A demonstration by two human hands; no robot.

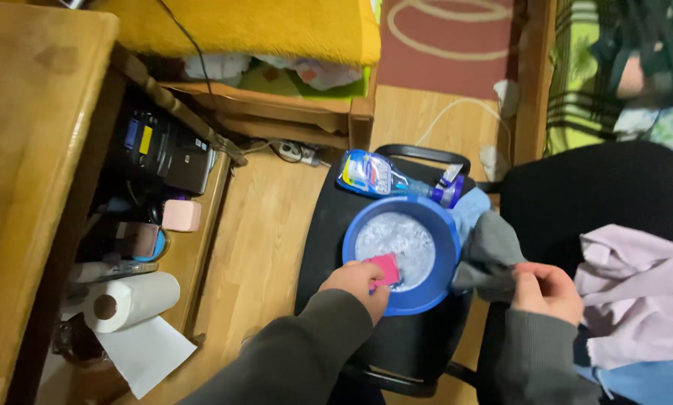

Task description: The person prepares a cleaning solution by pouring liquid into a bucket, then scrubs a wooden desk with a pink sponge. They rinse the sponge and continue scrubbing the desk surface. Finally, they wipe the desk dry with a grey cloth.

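Landmark: a blue basin (441, 277) of foamy water is seen standing on a black chair seat (325, 225).
Left hand (360, 283): placed at the basin's near-left rim, fingers clamped on a pink sponge (385, 268).
Sponge: held just over the rim, above the foam.
Right hand (548, 291): placed right of the basin, fingers closed on a grey cloth (494, 251).
Cloth: draped against the basin's right rim.
Spray bottle (385, 178): laid flat just beyond the basin.

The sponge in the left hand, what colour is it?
Pink; the sponge shows best in the head view.
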